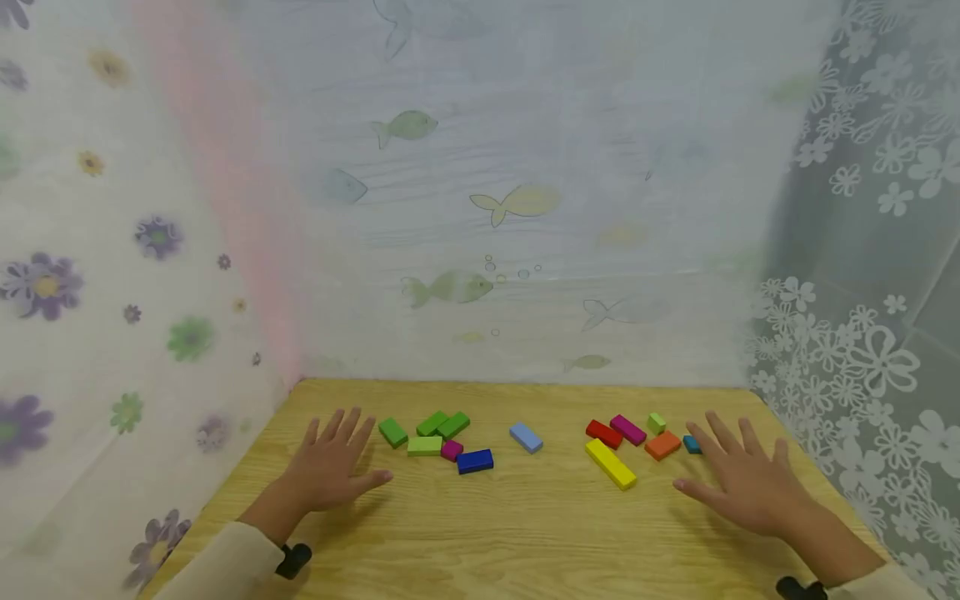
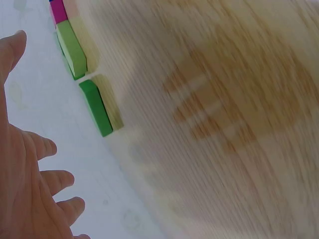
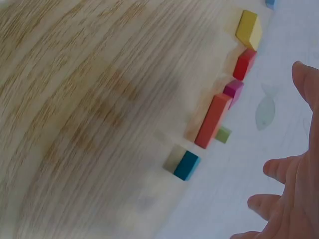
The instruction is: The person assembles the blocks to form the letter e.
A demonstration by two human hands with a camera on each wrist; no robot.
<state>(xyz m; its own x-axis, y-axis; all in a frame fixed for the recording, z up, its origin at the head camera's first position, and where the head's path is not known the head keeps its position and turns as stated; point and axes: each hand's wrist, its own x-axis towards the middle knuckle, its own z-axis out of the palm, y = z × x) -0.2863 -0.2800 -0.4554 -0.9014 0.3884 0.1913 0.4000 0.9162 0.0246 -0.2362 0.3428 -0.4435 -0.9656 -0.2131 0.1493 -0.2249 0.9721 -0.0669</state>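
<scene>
Both my hands hover over the coloured blocks' table (image 1: 510,533), fingers spread wide, holding nothing.
Nearest my left hand (image 1: 330,467), at its two o'clock, lies a green block (image 1: 392,432); further along toward three come a pair of green blocks (image 1: 453,426), a light green block (image 1: 424,446), a small magenta block (image 1: 452,450) and a dark blue block (image 1: 476,461). At ten o'clock of my right hand (image 1: 750,487) sits a teal block (image 1: 692,444), partly behind a finger from above, then an orange block (image 1: 663,446) and a small lime block (image 1: 656,423); a yellow block (image 1: 611,464) is out toward nine, with a red block (image 1: 604,433) and a longer magenta block (image 1: 627,430) just past its twelve. A light blue block (image 1: 526,437) lies between the groups.
</scene>
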